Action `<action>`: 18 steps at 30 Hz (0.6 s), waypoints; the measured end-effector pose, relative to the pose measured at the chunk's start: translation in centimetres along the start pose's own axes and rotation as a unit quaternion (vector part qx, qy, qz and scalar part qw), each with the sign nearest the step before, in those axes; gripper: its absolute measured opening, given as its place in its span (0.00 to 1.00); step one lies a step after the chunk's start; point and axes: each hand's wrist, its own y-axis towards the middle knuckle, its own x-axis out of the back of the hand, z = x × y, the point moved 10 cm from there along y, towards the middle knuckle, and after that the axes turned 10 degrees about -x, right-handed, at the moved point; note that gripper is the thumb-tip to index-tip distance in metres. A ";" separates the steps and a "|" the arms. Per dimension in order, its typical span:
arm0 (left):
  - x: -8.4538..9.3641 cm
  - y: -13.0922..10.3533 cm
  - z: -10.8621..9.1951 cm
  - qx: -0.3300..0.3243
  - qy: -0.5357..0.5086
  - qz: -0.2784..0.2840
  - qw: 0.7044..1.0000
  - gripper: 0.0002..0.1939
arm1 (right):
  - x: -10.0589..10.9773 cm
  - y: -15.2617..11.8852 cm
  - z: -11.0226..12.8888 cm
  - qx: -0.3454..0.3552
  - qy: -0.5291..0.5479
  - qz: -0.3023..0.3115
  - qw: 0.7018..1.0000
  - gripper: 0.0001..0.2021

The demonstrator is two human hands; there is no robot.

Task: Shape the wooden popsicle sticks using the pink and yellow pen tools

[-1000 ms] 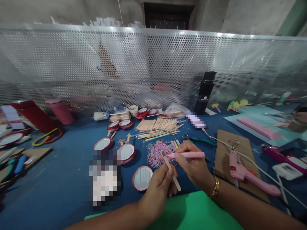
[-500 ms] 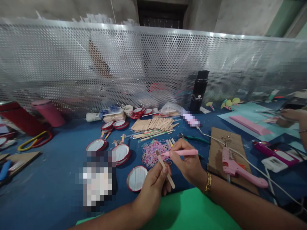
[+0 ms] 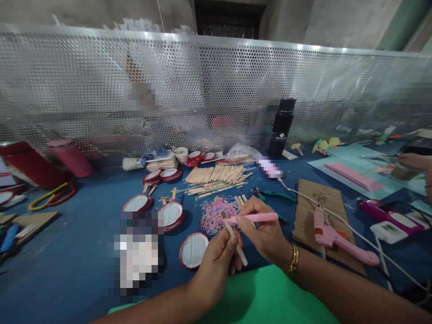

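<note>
Blue tabletop point(image 3: 86, 252) under wooden sticks point(image 3: 229, 173), thin bands point(image 3: 216, 213) (multicoloured, tangled) and cardboard point(image 3: 305, 220)

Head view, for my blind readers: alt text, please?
A person's left hand holds a wooden stick, the right hand a pink pen, its tip near the stick's brown end. Colourful bands lie beyond on a blue table.
</note>
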 end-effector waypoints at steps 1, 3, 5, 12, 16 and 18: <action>0.0 0.0 0.1 0.001 -0.001 0.000 1.000 0.23 | -0.2 0.0 0.0 -0.003 -0.001 0.007 1.000 0.07; 0.1 0.0 0.2 0.003 -0.004 -0.003 1.000 0.23 | -0.2 0.1 -0.1 -0.011 -0.013 0.005 1.000 0.07; 0.2 0.0 0.2 0.003 -0.008 -0.004 1.000 0.22 | 0.2 0.2 -0.2 -0.012 -0.023 -0.011 1.000 0.07; 0.0 0.0 0.4 0.008 -0.020 -0.001 1.000 0.23 | -0.1 0.0 0.0 0.001 0.000 0.008 1.000 0.07; 0.0 0.0 0.2 0.006 -0.019 -0.004 1.000 0.24 | 0.2 0.1 -0.3 -0.004 -0.018 -0.010 1.000 0.07; 0.1 0.0 0.1 0.004 -0.017 -0.007 1.000 0.24 | 0.4 0.1 -0.2 -0.002 -0.020 -0.021 1.000 0.07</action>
